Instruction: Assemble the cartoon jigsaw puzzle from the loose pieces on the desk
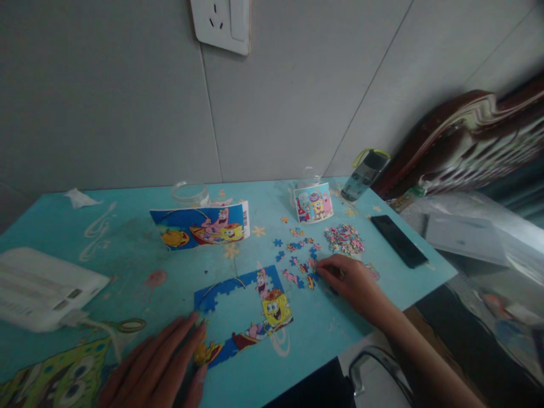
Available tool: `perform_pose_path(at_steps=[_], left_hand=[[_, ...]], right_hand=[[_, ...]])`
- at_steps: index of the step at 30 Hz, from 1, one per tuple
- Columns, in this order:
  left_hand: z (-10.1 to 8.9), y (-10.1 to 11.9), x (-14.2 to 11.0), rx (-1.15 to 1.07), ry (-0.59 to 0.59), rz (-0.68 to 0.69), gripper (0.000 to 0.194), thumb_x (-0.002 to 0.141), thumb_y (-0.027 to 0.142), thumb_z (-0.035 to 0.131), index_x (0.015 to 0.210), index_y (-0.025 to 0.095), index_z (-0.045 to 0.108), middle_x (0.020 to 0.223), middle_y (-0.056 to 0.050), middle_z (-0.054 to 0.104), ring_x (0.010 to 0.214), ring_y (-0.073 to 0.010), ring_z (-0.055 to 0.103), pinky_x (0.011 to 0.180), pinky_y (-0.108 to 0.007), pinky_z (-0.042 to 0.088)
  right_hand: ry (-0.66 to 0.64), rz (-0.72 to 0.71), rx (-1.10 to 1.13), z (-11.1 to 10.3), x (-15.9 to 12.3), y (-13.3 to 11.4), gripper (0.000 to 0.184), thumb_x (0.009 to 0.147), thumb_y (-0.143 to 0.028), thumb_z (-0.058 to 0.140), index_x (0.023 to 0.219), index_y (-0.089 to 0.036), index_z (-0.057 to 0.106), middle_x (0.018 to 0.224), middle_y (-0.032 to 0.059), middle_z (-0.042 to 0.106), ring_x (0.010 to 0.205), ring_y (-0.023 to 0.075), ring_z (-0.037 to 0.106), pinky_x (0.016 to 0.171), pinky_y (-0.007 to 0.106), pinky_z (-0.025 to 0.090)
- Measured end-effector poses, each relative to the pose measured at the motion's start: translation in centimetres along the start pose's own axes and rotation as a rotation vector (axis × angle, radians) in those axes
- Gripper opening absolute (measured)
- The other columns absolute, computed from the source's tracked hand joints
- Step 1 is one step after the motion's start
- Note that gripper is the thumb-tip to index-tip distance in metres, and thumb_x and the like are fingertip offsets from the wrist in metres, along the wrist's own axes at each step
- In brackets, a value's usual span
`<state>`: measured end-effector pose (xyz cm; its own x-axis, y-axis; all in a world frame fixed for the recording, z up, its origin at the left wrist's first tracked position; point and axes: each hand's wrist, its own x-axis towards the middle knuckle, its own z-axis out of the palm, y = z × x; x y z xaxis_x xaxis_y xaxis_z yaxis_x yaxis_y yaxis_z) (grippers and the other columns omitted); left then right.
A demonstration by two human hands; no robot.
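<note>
One clear tub [190, 195], bottle [361, 177], loose jigsaw pieces [344, 238]

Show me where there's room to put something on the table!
Apart from printed patterns, it looks bare between the tissue, white box and picture card. Another patch lies near the front of the table, between the unfinished puzzle and the right forearm. It's crowded around the right hand, with loose pieces and a piece pile.

"From where does the camera look?"
"From the head, forward and down, over the counter [306, 347] to the wall [127, 102]."
"Is it near?"
"Yes, the left hand [155, 362] is cut by the lower edge."
</note>
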<state>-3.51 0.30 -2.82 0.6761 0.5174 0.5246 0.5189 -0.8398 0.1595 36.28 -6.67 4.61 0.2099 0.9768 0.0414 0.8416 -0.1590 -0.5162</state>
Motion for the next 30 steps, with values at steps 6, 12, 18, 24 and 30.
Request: perform_pose_path(at_steps=[6, 12, 18, 24, 30], left_hand=[[-0.3, -0.1, -0.1, 0.049, -0.05, -0.003, 0.063, 0.091, 0.036, 0.063, 0.15, 0.022, 0.046, 0.147, -0.008, 0.056, 0.127, -0.0296, 0.057, 0.109, -0.044, 0.04], [-1.1, 1.1, 0.1, 0.089, -0.157, -0.065, 0.056, 0.094, 0.037, 0.06, 0.147, 0.021, 0.049, 0.152, -0.006, 0.052, 0.135, -0.0289, 0.049, 0.114, -0.045, 0.034], [-2.4, 2.3, 1.1, 0.1, -0.225, -0.124, 0.054, 0.096, 0.031, 0.056, 0.148, 0.022, 0.047, 0.156, -0.004, 0.046, 0.141, -0.0276, 0.043, 0.115, -0.047, 0.034], [-2.8, 2.9, 1.7, 0.073, -0.247, -0.185, 0.049, 0.097, 0.029, 0.054, 0.146, 0.023, 0.049, 0.155, -0.004, 0.048, 0.141, -0.0274, 0.043, 0.115, -0.049, 0.036], [-3.0, 3.2, 2.0, 0.058, -0.265, -0.209, 0.046, 0.099, 0.028, 0.052, 0.145, 0.022, 0.05, 0.155, -0.004, 0.047, 0.141, -0.0265, 0.043, 0.115, -0.051, 0.037]], right_hand=[[0.088, 0.002, -0.177, 0.1, 4.4, 0.6, 0.023, 0.096, -0.029, 0.059, 0.111, -0.021, 0.075, 0.099, 0.0067, 0.075, 0.086, 0.0219, 0.068, 0.079, 0.035, 0.051], [0.057, -0.008, -0.215, 0.3, 6.7, 0.6, 0.023, 0.093, -0.032, 0.06, 0.103, -0.021, 0.077, 0.096, 0.0075, 0.075, 0.083, 0.0234, 0.068, 0.075, 0.034, 0.049], [0.077, 0.133, -0.214, -0.1, 7.0, 0.8, 0.02, 0.088, -0.041, 0.067, 0.088, -0.023, 0.075, 0.075, 0.0029, 0.072, 0.064, 0.0206, 0.063, 0.059, 0.032, 0.041], [0.057, -0.07, 0.105, 1.1, 4.6, -5.1, 0.028, 0.094, -0.038, 0.065, 0.118, -0.024, 0.072, 0.083, 0.0016, 0.071, 0.068, 0.0173, 0.063, 0.064, 0.03, 0.047], [-0.081, -0.258, 0.409, 5.4, 2.2, -9.7, 0.024, 0.099, -0.029, 0.06, 0.117, -0.028, 0.075, 0.098, 0.0036, 0.073, 0.084, 0.0174, 0.069, 0.074, 0.03, 0.054]])
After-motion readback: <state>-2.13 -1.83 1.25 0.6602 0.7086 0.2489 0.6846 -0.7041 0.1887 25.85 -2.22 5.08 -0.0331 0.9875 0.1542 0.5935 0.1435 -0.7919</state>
